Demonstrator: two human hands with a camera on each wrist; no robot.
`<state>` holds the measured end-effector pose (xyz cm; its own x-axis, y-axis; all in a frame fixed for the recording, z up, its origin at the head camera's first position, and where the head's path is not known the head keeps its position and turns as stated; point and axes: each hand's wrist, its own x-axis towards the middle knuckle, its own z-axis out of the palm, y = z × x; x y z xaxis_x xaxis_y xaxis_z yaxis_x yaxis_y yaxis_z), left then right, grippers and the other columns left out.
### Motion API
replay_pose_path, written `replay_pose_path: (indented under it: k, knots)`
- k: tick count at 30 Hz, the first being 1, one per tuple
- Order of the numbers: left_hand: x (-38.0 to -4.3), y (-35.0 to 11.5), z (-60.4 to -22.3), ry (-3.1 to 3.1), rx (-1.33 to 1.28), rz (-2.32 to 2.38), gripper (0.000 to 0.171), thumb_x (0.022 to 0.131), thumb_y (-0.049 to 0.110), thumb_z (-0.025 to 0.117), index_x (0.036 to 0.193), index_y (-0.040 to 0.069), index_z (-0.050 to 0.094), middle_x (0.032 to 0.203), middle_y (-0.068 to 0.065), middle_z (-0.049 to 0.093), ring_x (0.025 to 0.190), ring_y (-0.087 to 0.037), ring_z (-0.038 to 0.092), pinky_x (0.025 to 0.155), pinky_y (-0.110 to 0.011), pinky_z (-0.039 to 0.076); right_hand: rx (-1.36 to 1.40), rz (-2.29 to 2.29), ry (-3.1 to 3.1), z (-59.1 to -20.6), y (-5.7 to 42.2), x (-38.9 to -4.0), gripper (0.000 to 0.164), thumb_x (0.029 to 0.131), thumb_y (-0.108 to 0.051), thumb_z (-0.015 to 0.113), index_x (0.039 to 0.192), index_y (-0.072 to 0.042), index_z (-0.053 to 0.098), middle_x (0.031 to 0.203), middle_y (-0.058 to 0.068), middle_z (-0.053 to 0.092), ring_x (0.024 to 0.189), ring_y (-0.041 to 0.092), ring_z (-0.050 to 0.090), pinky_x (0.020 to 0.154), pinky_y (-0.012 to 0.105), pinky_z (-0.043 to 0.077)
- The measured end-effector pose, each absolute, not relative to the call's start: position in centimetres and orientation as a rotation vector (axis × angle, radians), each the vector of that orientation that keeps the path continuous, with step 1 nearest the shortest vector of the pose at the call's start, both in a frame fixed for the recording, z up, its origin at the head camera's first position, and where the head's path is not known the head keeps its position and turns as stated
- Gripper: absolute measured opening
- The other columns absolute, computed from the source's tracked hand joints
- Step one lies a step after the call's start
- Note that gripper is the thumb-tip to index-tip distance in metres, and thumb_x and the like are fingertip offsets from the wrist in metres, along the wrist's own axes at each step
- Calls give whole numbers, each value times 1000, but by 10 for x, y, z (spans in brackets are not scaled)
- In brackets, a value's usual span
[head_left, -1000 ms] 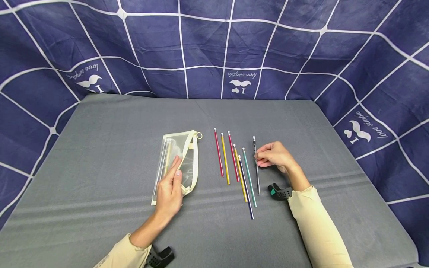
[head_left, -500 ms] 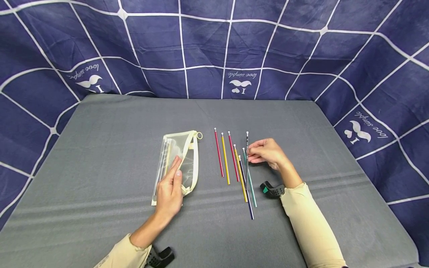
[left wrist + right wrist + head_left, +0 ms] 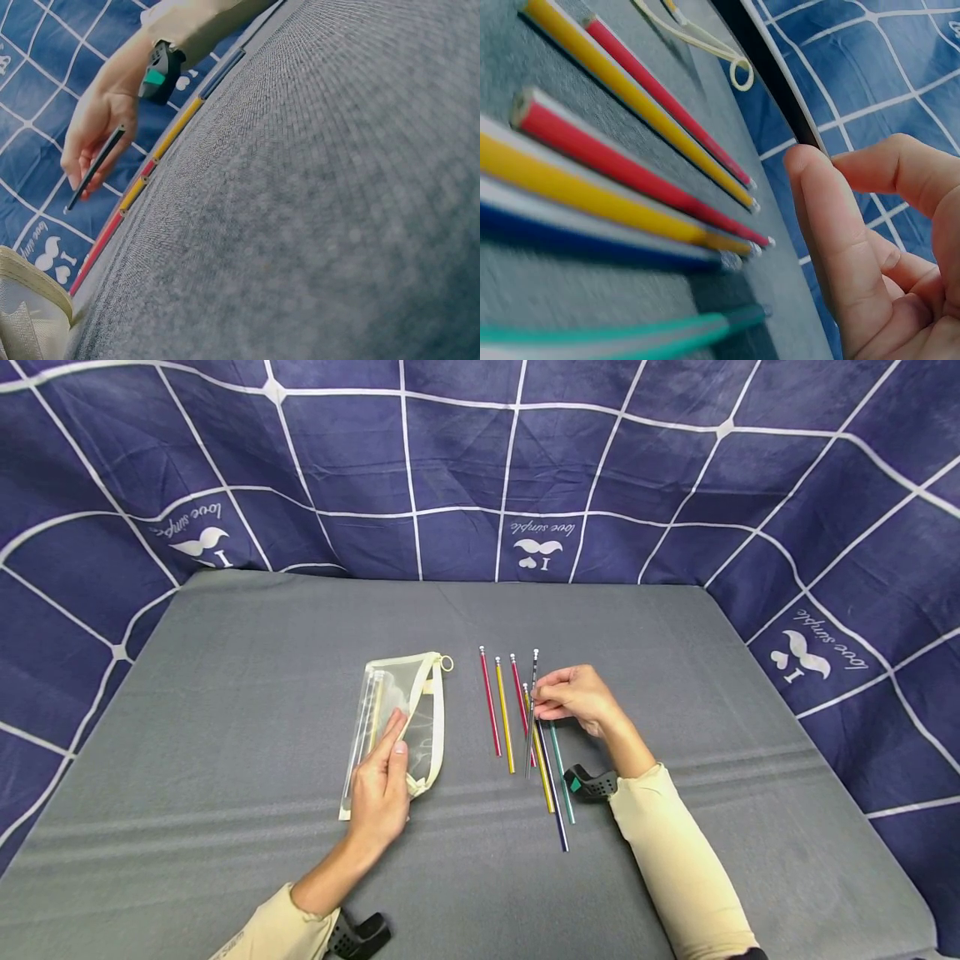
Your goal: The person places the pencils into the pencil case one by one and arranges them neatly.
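Observation:
My right hand [image 3: 576, 697] pinches a black pencil [image 3: 531, 718] between thumb and fingertips, raised over the row of pencils. In the right wrist view the black pencil [image 3: 772, 67] runs up from the thumb [image 3: 829, 232]. To the left lies a clear zip pencil case [image 3: 423, 743] with cream edging and a pull ring, its mouth gaping. My left hand [image 3: 378, 793] holds the case at its opening edge, thumb and fingers on either side. Beneath the right hand lie red [image 3: 490, 702], yellow [image 3: 505, 718], dark blue [image 3: 557, 810] and teal [image 3: 566, 785] pencils.
A grey cloth-covered table [image 3: 225, 710] carries everything. Blue curtain [image 3: 457, 460] with white grid lines encloses its back and sides. Black wrist devices [image 3: 360, 935] sit at both wrists; the right one hangs close over the teal pencil.
My right hand has lifted the black pencil from the right end of the row and carried it left across the other pencils. The left hand and pencil case have stayed in place.

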<state>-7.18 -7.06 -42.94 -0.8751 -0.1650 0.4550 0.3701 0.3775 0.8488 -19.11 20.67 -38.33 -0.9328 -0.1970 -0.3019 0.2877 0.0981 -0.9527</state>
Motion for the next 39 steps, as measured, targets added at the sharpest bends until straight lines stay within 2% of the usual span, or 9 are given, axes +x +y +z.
replay_pose_path:
  k: [8, 17, 39]
  knots:
    - [-72, -71, -429, -2164, -181, -1516, 34, 102, 3, 49, 133, -7, 57, 141, -18, 53, 130, -34, 49, 112, -20, 30, 91, -1918, 2021, -382, 192, -190, 20, 84, 12, 59, 103, 19, 58, 72, 11, 70, 58, 15, 69, 61, 27, 59]
    - [-72, -71, -430, -2165, -182, -1511, 34, 101, 3, 49, 133, -8, 57, 141, -19, 53, 129, -35, 50, 110, -15, 29, 74, -1926, 2018, -381, 174, -192, 19, 84, 13, 60, 102, 18, 59, 74, 12, 70, 59, 16, 70, 61, 28, 59]
    - [-71, -71, -430, -2178, -173, -1516, 35, 102, 4, 48, 134, -6, 57, 142, -17, 53, 130, -34, 50, 110, -15, 28, 72, -2032, 1931, -379, 134, -194, 15, 83, 14, 61, 98, 14, 62, 73, 12, 70, 58, 17, 70, 60, 27, 59]
